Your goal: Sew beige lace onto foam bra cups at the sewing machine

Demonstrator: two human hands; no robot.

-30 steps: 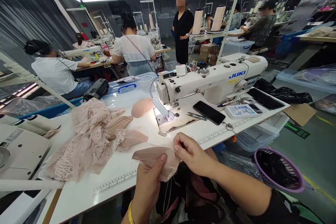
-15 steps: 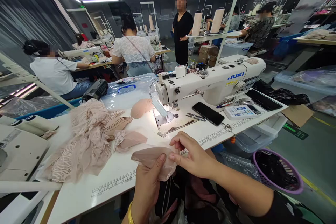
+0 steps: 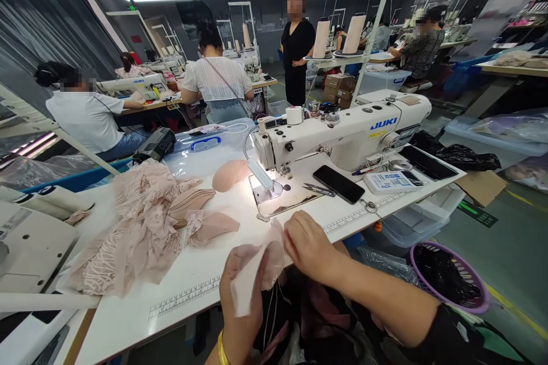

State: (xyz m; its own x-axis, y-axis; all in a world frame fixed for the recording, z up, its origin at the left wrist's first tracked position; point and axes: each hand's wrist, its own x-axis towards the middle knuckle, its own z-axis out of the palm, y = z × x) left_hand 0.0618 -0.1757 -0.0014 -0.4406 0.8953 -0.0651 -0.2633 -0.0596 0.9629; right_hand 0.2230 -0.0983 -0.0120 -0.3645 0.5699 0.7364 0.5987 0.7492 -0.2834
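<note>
Just in front of the sewing machine [image 3: 342, 131], the left hand [image 3: 250, 322] curled round a beige fabric piece [image 3: 246, 288]; the right hand [image 3: 310, 248] pinched its sheer edge. The step looked like opening its layers; the next move seemed to want both grips firm. Bare tabletop [image 3: 192, 262] lay short of the machine; a phone [image 3: 339, 183] and snips [image 3: 319, 189] crowded it, a cloth pile [image 3: 132, 228] to its left.

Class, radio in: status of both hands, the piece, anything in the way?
Left hand gripping pale pink fabric; right hand pinching its edge. Fabric held up, flap hanging across left hand. Phone and snips lie beyond, touching neither hand.
</note>
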